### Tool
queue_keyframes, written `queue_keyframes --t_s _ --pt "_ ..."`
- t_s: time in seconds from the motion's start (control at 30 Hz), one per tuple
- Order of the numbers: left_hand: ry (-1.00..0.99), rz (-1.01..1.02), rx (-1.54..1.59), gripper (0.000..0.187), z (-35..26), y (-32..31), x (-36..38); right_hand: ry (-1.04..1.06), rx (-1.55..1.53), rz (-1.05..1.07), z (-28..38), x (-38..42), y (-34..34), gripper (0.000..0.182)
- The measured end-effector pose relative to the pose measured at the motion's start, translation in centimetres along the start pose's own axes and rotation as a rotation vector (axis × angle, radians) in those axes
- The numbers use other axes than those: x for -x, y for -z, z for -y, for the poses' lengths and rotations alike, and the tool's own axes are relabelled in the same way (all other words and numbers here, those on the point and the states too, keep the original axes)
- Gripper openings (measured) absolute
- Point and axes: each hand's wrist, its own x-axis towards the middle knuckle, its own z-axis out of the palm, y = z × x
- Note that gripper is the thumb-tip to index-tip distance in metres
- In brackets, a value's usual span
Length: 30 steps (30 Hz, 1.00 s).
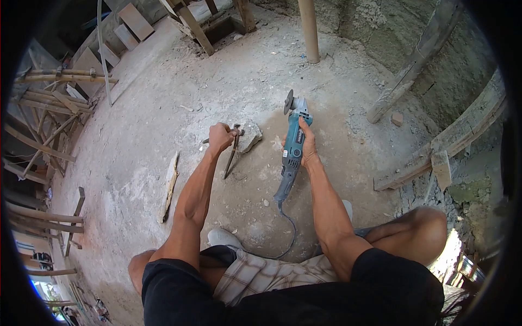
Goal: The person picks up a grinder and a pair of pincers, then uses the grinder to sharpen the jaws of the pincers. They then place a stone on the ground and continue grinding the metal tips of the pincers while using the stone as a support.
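My left hand (220, 137) is closed around what look like rusty metal pincers (232, 155). Their head rests at a rough grey chunk of stone (251, 138) on the floor, and one dark handle slants down toward me. In my right hand (308, 144) is a teal angle grinder (294, 142), fingers wrapped around its body. Its dark cutting disc (289, 102) points away from me, to the right of the stone and apart from it. A power cord (294, 231) runs from the grinder's rear end back toward my lap.
A splintered wood strip (170, 187) lies left of my left forearm on the dusty concrete floor (141, 141). Wooden posts (309, 32) and a beam (457, 144) stand ahead and to the right. Stacked bamboo and timber (51, 103) line the left side.
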Motion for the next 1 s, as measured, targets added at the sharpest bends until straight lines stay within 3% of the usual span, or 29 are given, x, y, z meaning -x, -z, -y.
queue_keyframes --t_s 0.03,0.2,0.4,0.57,0.6,0.7,0.87,1.0 --pt "-0.088 -0.023 -0.187 0.024 0.2 0.7 -0.1 -0.002 -0.002 -0.005 -0.1 0.0 0.0 0.063" --pt "-0.298 -0.119 -0.243 0.021 5.3 -0.6 -2.6 -0.002 -0.005 -0.019 0.2 0.1 0.2 0.064" --pt "-0.281 0.179 -0.211 0.021 4.2 1.3 -2.8 0.004 -0.055 -0.024 0.6 0.3 0.2 0.063" --pt "-0.413 0.365 -0.232 0.020 2.0 4.9 -2.8 0.008 -0.090 -0.040 0.7 0.3 0.3 0.059" --pt "-0.231 0.483 -0.250 0.021 -0.2 6.6 -1.8 0.006 -0.077 -0.046 0.7 0.2 0.3 0.059" --pt "-0.067 0.510 -0.058 0.023 -0.8 8.3 -1.0 -0.016 -0.074 -0.028 0.4 -0.2 0.4 0.060" --pt "0.336 0.667 0.450 0.056 -2.5 10.9 1.5 -0.025 0.019 -0.007 0.3 -0.5 -1.0 0.061" --pt "0.483 0.656 0.691 0.041 0.1 9.8 0.5 -0.009 0.138 0.073 0.8 -0.1 -2.0 0.060"
